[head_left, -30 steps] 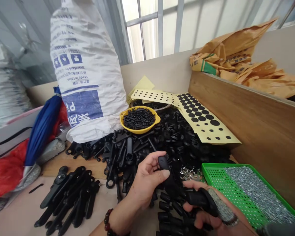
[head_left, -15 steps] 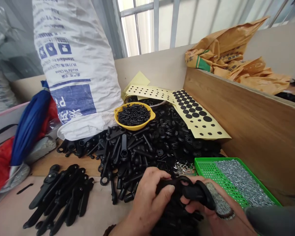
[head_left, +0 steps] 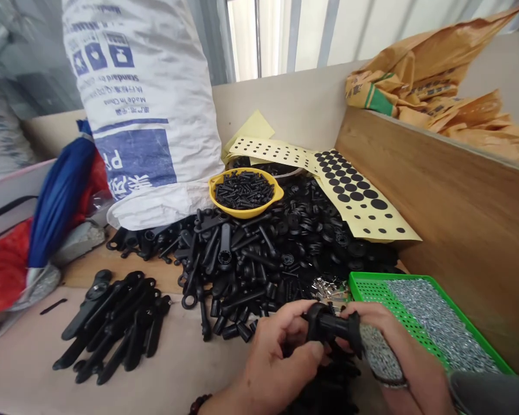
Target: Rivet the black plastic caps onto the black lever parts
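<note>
Near the bottom centre, my left hand (head_left: 281, 357) is closed around one end of a black plastic part (head_left: 335, 326), thumb along its near side. The part has a short round shaft between two wider ends. My right hand (head_left: 398, 328) grips the other end, with a speckled grey cover (head_left: 381, 354) over its thumb. Some of its fingers are hidden behind the part. Beneath both hands lie dark black pieces (head_left: 328, 386), too shadowed to make out. Just beyond is a heap of black plastic handles, caps and short tubes (head_left: 242, 288).
A yellow bowl (head_left: 245, 212) of black screws sits on the heap. At right stands a green tray (head_left: 358, 282) of small metal pieces, beside a wooden board (head_left: 450, 202). Several black handles (head_left: 116, 323) lie at left. Behind are a white sack (head_left: 155, 75) and yellow sticker sheets (head_left: 398, 225).
The black part has turned in my hands, from slanting down to the right to nearly level. My left thumb has shifted along it. The whole view has moved slightly.
</note>
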